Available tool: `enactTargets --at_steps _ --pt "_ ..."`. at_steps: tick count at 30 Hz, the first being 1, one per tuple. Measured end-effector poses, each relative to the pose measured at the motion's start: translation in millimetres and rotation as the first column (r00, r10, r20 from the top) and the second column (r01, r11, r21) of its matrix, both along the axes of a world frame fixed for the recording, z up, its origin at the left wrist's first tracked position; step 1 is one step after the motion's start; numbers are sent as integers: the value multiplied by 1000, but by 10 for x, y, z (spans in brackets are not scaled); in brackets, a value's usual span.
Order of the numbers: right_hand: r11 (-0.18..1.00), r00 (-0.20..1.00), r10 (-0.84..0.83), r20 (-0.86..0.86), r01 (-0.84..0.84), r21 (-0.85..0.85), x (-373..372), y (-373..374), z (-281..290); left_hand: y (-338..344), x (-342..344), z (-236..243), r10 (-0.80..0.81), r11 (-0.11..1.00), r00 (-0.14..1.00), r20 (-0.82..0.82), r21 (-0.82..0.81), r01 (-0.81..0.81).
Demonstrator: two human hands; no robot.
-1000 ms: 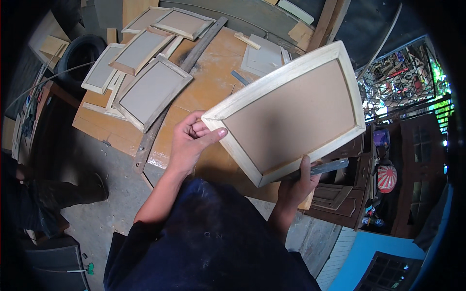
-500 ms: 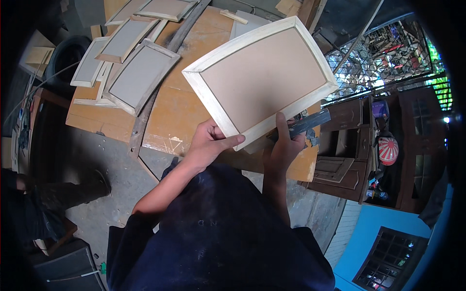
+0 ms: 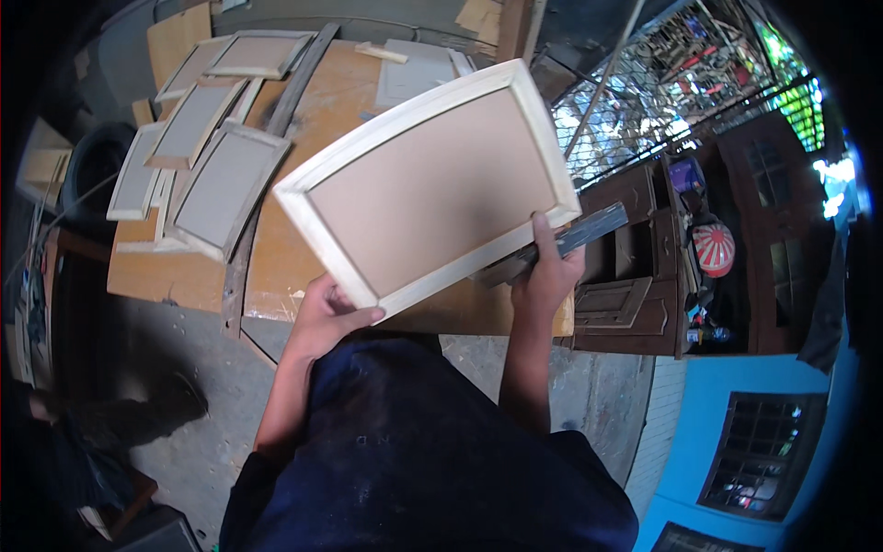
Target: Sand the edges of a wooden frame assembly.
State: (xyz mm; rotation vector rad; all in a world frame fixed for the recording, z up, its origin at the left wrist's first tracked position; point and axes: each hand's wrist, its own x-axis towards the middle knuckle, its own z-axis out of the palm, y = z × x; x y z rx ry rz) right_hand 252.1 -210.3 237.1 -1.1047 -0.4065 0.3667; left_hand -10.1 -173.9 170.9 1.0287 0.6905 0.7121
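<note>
A framed panel, with a pale wooden frame around a pinkish-brown board, is held tilted in the air over the near part of the table. My left hand grips its near left corner, thumb on the face of the frame. A long dark grey bar with a worn surface is clasped in my right hand. One finger of that hand reaches up onto the frame's near edge by the right corner. Part of the bar is hidden behind that hand's fingers.
Several similar framed panels lie overlapping on the orange-brown tabletop, beside a long dark wooden strip. A dark wooden cabinet stands at the right, with a red-and-white ball-shaped thing on it. Another person's leg shows at lower left.
My view has turned a little, shifting the table leftward and down. The framed panel has come left and lower in view with both hands, whose grips look the same.
</note>
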Motion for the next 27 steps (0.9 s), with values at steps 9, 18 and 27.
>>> enactTargets --at_steps 9,18,27 --pt "968 984 163 72 -146 -203 466 -146 81 88 -520 -140 -54 995 988 -144 74 65" --pt "745 827 548 124 -415 -523 463 -153 22 279 -961 10 -65 991 963 -262 97 93" --pt "744 874 467 131 -309 -592 145 -133 -262 446 -1130 -46 -98 990 956 -277 71 122"
